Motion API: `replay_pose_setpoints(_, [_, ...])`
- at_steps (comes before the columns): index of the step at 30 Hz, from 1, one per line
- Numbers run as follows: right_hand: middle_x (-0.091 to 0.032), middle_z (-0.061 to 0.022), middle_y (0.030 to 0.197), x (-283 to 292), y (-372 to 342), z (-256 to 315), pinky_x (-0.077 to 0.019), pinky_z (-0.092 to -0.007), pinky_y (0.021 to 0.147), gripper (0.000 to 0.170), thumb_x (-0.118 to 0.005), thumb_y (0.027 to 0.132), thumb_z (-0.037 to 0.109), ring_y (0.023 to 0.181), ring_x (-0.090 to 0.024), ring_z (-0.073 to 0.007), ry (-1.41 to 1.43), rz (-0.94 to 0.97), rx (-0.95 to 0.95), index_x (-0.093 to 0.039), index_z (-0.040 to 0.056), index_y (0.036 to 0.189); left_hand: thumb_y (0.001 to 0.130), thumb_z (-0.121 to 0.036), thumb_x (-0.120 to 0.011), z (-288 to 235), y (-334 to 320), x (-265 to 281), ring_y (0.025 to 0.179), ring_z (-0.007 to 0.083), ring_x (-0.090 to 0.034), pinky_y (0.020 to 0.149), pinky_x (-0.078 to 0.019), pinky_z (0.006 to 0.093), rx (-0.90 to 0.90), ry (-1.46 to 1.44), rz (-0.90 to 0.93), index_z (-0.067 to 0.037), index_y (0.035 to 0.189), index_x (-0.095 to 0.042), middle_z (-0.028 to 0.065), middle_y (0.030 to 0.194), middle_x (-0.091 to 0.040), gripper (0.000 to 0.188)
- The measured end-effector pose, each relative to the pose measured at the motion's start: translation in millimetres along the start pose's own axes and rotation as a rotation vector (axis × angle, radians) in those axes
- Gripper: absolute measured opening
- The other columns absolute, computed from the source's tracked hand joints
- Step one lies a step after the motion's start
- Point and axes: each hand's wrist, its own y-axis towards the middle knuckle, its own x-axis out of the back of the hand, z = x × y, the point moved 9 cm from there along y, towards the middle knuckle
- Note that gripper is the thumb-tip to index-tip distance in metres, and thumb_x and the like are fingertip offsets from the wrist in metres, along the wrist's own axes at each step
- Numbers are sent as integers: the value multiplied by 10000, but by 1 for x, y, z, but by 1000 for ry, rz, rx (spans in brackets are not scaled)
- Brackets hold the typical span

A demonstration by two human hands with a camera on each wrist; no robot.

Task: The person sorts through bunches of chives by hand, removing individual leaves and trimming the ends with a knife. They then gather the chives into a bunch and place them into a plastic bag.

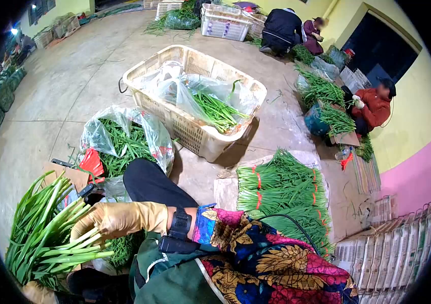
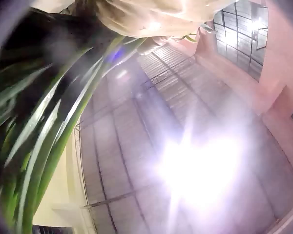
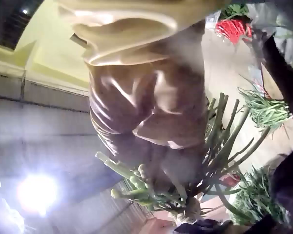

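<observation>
A large loose bunch of long green stalks (image 1: 48,228) spreads at the lower left of the head view. My gloved right hand (image 1: 116,220) has its fingers curled round pale stems at the bunch's right side. In the right wrist view, cut stem ends (image 3: 132,187) stick out below the glove (image 3: 146,97). My gloved left hand (image 1: 39,294) is low at the bunch's leafy end, mostly cut off by the frame edge. In the left wrist view, long leaves (image 2: 53,131) run in under the left glove (image 2: 161,17); its fingertips are largely hidden.
A plastic bag of greens (image 1: 124,144) lies beyond my knee. Behind it stands a white crate (image 1: 175,119) with greens and plastic. Red-banded bundles (image 1: 284,190) lie on a sheet at right, near stacked crates (image 1: 392,253). A knife-like handle (image 1: 86,190) is near my right hand. People crouch farther off.
</observation>
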Motion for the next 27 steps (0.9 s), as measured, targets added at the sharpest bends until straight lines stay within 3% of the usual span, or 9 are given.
replay_pose_setpoints(3, [-675, -34, 960, 1, 2, 10, -504, -253, 734, 246, -737, 836, 90, 842, -615, -98, -483, -163, 8, -639, 12, 1048, 886, -178, -632, 14, -4, 1, 833, 270, -640, 847, -519, 361, 126, -58, 3, 7, 1310, -518, 185, 1055, -668, 476])
replay_pose_setpoints(5, [-665, -18, 929, -7, 3, 15, -501, -254, 739, 238, -747, 836, 125, 839, -603, -84, -490, -152, 78, -634, 16, 1015, 880, -142, -598, 162, 5, 19, 852, 268, -647, 869, -495, 382, 288, -222, 238, 18, 1213, -541, 198, 1030, -660, 374])
replay_pose_setpoints(11, [-640, 16, 906, 29, 10, -19, -482, -227, 715, 220, -709, 862, 124, 844, -574, -60, -55, -160, 41, -645, 27, 1049, 770, -110, -599, 58, -11, -19, 887, 281, -665, 1139, -296, 501, -596, 567, 478, 70, 709, -648, 143, 785, -692, 197])
replay_pose_setpoints(12, [-633, 17, 895, 21, 6, -3, -479, -236, 712, 227, -719, 861, 143, 840, -565, -59, -505, -201, 157, -649, 35, 1048, 760, -108, -600, 55, -15, -22, 905, 284, -665, 1164, -280, 508, -665, 634, 499, 74, 673, -661, 137, 779, -697, 211])
replay_pose_setpoints(18, [-609, 19, 814, 23, 2, -1, -455, -261, 695, 194, -719, 859, 182, 779, -523, -68, -612, -306, 203, -630, 31, 942, 790, -47, -538, 66, -15, -23, 1034, 252, -642, 1080, -392, 354, -527, 614, 516, 81, 960, -668, 158, 1163, -640, 249])
replay_pose_setpoints(21, [-628, -49, 902, 18, -5, 5, -477, -308, 761, 195, -647, 897, 175, 862, -562, -135, -690, -340, 98, -630, -5, 972, 788, 58, -438, 53, -7, -19, 963, 222, -628, 909, -487, 262, 111, -3, 266, 19, 1442, -363, 218, 1262, -596, 660])
replay_pose_setpoints(24, [-618, -143, 1051, 2, -7, 9, -477, -369, 873, 243, -587, 931, 171, 1017, -573, -303, -1372, -21, 498, -623, -12, 1088, 833, 37, -505, 53, -3, -24, 1035, 220, -620, 956, -488, 283, -90, 189, 340, 11, 1427, -382, 191, 1288, -582, 607])
replay_pose_setpoints(26, [-594, -143, 1043, -11, -19, 12, -449, -372, 889, 267, -584, 936, 195, 990, -570, -277, -1438, 8, 602, -605, -8, 1107, 861, 19, -589, 58, -8, -30, 1095, 208, -607, 1024, -459, 313, 348, -429, 156, 18, 1395, -405, 160, 1275, -596, 565])
replay_pose_setpoints(27, [-626, -109, 996, 3, -5, 9, -461, -338, 847, 309, -641, 915, 243, 945, -581, -205, -1007, -94, 118, -619, -4, 1100, 871, 35, -590, 52, -7, -29, 1110, 216, -604, 1038, -452, 333, 408, -431, 101, 24, 1374, -419, 159, 1255, -609, 531])
